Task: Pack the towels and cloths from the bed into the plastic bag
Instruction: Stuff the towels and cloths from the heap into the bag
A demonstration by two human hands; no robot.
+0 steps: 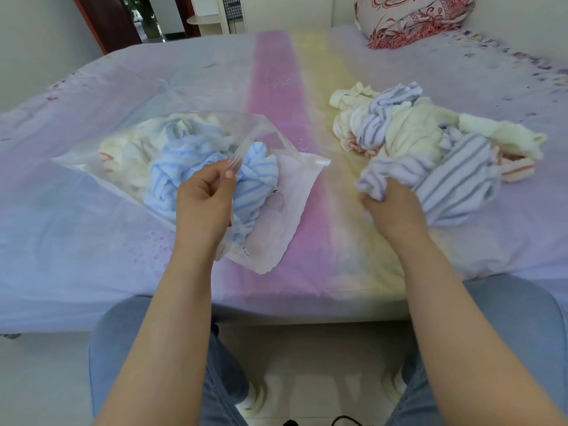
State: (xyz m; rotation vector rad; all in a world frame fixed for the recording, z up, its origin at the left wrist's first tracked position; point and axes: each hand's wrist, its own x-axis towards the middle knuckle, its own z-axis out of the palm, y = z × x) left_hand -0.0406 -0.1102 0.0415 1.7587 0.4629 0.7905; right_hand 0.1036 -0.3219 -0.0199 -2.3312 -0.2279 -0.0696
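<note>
A clear plastic bag (295, 192) lies on the bed at centre left, its mouth facing me. Inside it sit a light blue striped towel (190, 167) and cream cloths (129, 152). My left hand (204, 198) pinches the upper rim of the bag's mouth and holds it lifted. To the right lies a heap of towels and cloths (408, 127), cream, pink and lavender striped. My right hand (390, 204) is closed on the near end of a lavender striped towel (455, 179) at the front of that heap.
The bed (307, 278) has a pastel purple, pink and yellow sheet, its front edge just before my knees. A patterned red and white pillow (412, 16) lies at the far right. A doorway and a small shelf stand behind the bed.
</note>
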